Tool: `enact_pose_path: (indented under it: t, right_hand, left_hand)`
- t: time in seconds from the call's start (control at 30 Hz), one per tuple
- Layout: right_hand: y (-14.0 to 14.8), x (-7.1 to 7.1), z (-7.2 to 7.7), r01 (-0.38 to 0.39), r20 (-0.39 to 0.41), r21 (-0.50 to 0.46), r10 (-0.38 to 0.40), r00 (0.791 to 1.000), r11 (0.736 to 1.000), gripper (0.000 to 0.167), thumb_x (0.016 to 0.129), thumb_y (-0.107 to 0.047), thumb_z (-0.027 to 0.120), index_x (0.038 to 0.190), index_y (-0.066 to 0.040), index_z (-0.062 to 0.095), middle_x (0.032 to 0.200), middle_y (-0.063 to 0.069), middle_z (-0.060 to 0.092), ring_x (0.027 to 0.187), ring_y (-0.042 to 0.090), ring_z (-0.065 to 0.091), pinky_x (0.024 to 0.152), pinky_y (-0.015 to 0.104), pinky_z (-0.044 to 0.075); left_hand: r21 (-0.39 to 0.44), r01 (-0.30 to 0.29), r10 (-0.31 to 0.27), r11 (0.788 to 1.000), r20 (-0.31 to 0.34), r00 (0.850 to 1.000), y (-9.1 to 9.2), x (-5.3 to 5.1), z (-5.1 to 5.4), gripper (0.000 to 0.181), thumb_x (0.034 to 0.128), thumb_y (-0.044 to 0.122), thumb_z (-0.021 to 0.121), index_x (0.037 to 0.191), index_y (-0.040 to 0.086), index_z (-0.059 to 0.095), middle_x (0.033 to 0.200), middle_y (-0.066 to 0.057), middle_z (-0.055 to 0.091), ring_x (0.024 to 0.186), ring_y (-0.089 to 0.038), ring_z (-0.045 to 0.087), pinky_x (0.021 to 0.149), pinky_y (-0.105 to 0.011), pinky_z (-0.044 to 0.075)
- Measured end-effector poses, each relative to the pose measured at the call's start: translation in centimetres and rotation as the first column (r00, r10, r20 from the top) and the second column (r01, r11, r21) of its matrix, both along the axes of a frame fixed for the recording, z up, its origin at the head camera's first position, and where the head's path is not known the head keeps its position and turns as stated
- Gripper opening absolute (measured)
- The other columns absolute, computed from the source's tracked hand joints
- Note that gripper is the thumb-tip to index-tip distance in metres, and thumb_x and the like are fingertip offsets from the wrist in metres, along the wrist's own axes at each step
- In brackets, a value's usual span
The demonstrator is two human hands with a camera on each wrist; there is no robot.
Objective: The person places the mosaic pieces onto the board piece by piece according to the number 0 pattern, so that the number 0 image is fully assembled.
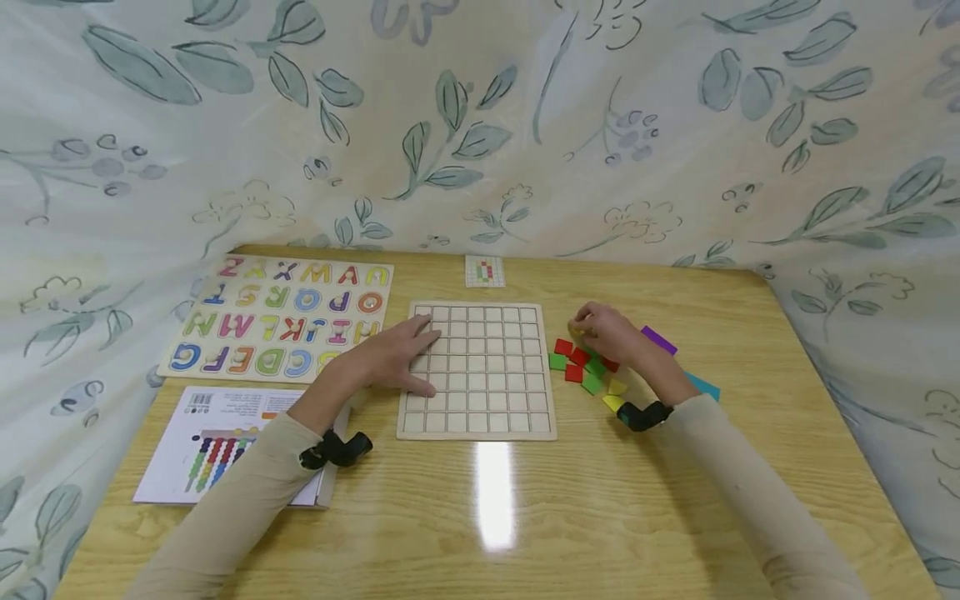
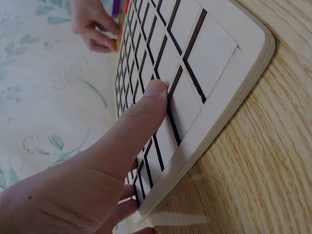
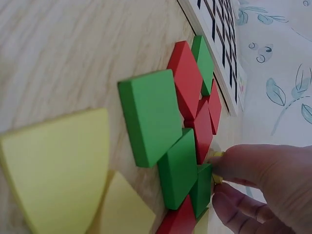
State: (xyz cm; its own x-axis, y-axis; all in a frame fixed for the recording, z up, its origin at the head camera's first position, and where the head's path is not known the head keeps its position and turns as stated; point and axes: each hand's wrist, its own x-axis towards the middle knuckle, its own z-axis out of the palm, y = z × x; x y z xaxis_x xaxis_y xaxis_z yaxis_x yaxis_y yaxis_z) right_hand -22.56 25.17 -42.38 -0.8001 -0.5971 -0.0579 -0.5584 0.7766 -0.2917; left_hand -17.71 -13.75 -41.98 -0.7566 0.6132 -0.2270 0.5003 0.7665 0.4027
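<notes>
So the main thing here is a pale wooden board [image 1: 477, 381], squarish with rounded corners, sitting flat mid-tabletop [image 1: 420, 517]. Its face is split into rows of plain square cells with dark grooves between them. The left hand [image 1: 397, 354] rests on its left side, fingers spread and thumb lying across the cells, not gripping anything.

The right hand [image 1: 611, 333] is well apart from it, off to the right, thumb and fingertip pinching a small yellow piece [image 3: 218, 179], mostly hidden by the fingers. Right by it there's a loose bunch of flat, glossy squares, red tiles [image 1: 573, 372] and green tiles [image 3: 151, 119], some overlapping, plus yellow pieces [image 3: 58, 165], the nearest with a curved edge.

Behind the board lies a little card [image 1: 484, 272] with a coloured grid pattern. Letter puzzle [image 1: 277, 321] and white box [image 1: 172, 442] are on the left.
</notes>
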Motion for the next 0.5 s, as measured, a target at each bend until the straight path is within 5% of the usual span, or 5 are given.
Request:
enact_pose_path:
  t: [0.2, 0.5]
  right_hand:
    - [0.24, -0.17, -0.33, -0.077, -0.032, -0.021, 0.076, 0.997, 0.997, 0.023, 0.086, 0.002, 0.068, 0.108, 0.008, 0.07, 0.109, 0.025, 0.059, 0.088, 0.033, 0.064, 0.077, 0.041, 0.055]
    - [0.31, -0.43, -0.35, -0.087, 0.0, -0.064, 0.087, 0.996, 0.994, 0.021, 0.087, -0.001, 0.068, 0.107, 0.007, 0.071, 0.114, 0.024, 0.059, 0.09, 0.032, 0.067, 0.079, 0.041, 0.056]
  left_hand:
    - [-0.01, -0.012, 0.012, 1.0, 0.003, 1.0, 0.16, 0.26, -0.01, 0.096, 0.0805, 0.053, 0.072, 0.152, 0.006, 0.029, 0.16, -0.02, 0.015, 0.147, -0.039, 0.019, 0.113, -0.055, 0.03]
    - [0.022, -0.019, 0.019, 1.0, 0.0, 1.0, 0.19, 0.21, 0.07, 0.094, 0.0797, 0.051, 0.074, 0.151, 0.006, 0.032, 0.154, -0.019, 0.025, 0.141, -0.036, 0.029, 0.111, -0.052, 0.035]
